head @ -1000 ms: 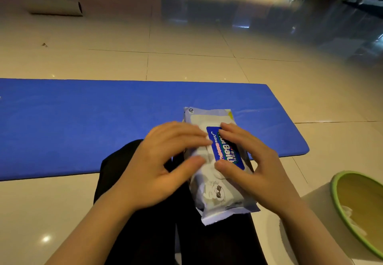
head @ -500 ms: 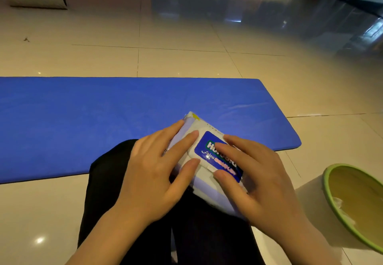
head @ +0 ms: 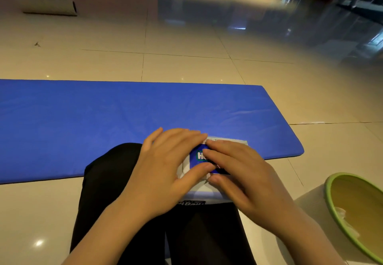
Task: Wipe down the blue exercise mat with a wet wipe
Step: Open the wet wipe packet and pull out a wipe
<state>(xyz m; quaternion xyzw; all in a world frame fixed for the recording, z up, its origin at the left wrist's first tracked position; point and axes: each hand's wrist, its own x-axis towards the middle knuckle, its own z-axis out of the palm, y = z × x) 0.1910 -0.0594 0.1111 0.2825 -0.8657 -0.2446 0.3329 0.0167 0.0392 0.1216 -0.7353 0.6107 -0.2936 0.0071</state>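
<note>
One mat (head: 103, 119), one wipes pack (head: 199, 157), two hands (head: 207, 173)

Item count: 1 blue exercise mat (head: 103, 119) on the floor; 1 wet wipe pack (head: 200, 157) on my lap; 2 hands, my left hand (head: 165, 171) and my right hand (head: 244, 173); 1 green-rimmed bin (head: 352, 213); 1 rolled mat (head: 49, 6) far left.

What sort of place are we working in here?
Probably an indoor hall or gym-like room, though I can't be sure: a glossy tiled floor, a blue exercise mat laid flat on it, a rolled mat lying farther back, and glass fronts in the blurred background.
</note>
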